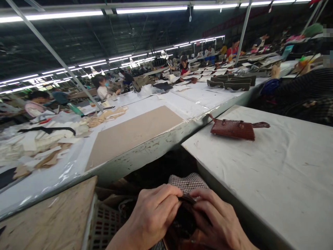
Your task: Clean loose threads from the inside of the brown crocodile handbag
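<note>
My left hand [153, 211] and my right hand [218, 215] are close together at the bottom centre, above my lap. Both pinch the dark edge of a brown leather piece [187, 198] between thumbs and fingers. Below the fingers the piece falls into shadow, so its full shape is hidden; some reddish-brown leather shows between the wrists. Black-and-white checked cloth [188, 181] lies just behind the fingertips. Apart from my hands, a reddish-brown crocodile-textured leather bag part [232, 130] with strap ends rests on the white table [281, 173] to the right.
A long white workbench [192, 100] runs ahead, bearing a beige board [137, 130], cut scraps [44, 149] and dark olive pieces [231, 82]. At lower left are a wooden board [49, 215] and a plastic basket [105, 222]. A co-worker's dark sleeve [299, 86] is at right; several people sit farther back.
</note>
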Action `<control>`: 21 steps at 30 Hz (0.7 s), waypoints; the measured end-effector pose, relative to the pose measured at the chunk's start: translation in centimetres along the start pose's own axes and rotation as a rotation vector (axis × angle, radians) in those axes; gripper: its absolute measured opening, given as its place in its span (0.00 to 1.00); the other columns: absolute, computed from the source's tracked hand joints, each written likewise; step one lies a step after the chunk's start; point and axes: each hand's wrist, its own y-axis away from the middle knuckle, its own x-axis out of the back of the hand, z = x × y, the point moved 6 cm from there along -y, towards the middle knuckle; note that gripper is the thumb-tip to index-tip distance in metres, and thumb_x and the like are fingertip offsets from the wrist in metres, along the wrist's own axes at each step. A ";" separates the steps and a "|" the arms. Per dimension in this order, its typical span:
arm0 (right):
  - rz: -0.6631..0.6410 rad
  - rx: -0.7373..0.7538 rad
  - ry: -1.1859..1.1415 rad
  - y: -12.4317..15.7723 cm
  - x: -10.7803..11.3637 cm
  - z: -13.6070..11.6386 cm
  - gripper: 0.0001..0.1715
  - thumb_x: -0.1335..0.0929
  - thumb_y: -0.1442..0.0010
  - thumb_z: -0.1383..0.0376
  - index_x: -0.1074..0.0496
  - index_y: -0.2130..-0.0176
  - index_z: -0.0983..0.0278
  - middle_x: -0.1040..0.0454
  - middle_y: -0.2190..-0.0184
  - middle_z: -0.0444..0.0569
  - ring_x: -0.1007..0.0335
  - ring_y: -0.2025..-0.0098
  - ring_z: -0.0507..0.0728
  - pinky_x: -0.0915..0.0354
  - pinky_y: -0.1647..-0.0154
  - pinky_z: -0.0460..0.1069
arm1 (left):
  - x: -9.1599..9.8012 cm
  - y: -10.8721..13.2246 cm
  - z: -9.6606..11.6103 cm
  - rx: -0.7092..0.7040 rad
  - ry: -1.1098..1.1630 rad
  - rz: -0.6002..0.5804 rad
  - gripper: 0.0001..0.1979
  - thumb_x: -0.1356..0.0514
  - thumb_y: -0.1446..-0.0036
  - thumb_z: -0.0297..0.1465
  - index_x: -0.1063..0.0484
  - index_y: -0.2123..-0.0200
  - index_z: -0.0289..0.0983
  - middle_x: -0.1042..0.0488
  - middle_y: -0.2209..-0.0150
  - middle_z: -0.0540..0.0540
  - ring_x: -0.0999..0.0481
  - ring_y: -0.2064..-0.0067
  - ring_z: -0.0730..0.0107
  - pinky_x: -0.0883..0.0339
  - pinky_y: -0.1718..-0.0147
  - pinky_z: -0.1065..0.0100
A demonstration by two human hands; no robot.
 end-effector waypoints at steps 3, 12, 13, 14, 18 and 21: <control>-0.011 0.028 -0.030 0.0 -0.1 0.1 0.05 0.35 0.36 0.73 0.34 0.59 0.65 0.27 0.56 0.53 0.26 0.57 0.52 0.27 0.59 0.44 | -0.1 0.2 -0.3 0.017 0.008 0.010 0.08 0.47 0.36 0.21 0.31 0.65 0.36 0.24 0.62 0.50 0.25 0.65 0.73 0.36 0.67 0.68; 0.112 -0.065 -0.099 -0.8 0.2 0.5 0.05 0.34 0.35 0.68 0.33 0.66 0.65 0.25 0.65 0.48 0.26 0.65 0.50 0.29 0.64 0.41 | -0.4 -0.3 -0.9 0.027 0.064 0.013 0.07 0.46 0.36 0.21 0.33 0.67 0.36 0.24 0.64 0.50 0.24 0.67 0.74 0.36 0.69 0.72; 0.112 -0.093 -0.126 -0.6 -0.1 0.7 0.06 0.34 0.35 0.68 0.33 0.66 0.65 0.26 0.65 0.47 0.26 0.65 0.50 0.30 0.64 0.42 | -0.5 -0.3 -1.0 0.033 0.078 0.014 0.07 0.45 0.37 0.21 0.34 0.67 0.36 0.24 0.64 0.50 0.25 0.67 0.74 0.36 0.69 0.72; 0.107 -0.126 -0.154 -0.3 -0.4 1.0 0.06 0.34 0.35 0.68 0.34 0.66 0.64 0.26 0.65 0.47 0.27 0.65 0.49 0.31 0.64 0.42 | -0.5 -0.4 -1.1 0.041 0.093 0.014 0.07 0.45 0.37 0.21 0.34 0.68 0.36 0.25 0.65 0.50 0.25 0.67 0.75 0.36 0.69 0.73; 0.113 -0.189 -0.210 0.6 -1.0 1.7 0.08 0.36 0.35 0.69 0.37 0.67 0.63 0.28 0.66 0.45 0.29 0.66 0.49 0.34 0.67 0.41 | -0.7 -0.5 -1.5 0.070 0.149 0.014 0.09 0.43 0.40 0.19 0.36 0.71 0.36 0.25 0.66 0.50 0.26 0.68 0.76 0.38 0.70 0.74; 0.087 -0.229 -0.270 0.8 -1.2 1.5 0.08 0.35 0.36 0.70 0.38 0.68 0.63 0.29 0.65 0.45 0.30 0.65 0.48 0.36 0.66 0.41 | -0.9 -0.5 -1.8 0.117 0.230 0.000 0.11 0.42 0.41 0.20 0.38 0.73 0.36 0.26 0.68 0.52 0.27 0.69 0.77 0.39 0.71 0.75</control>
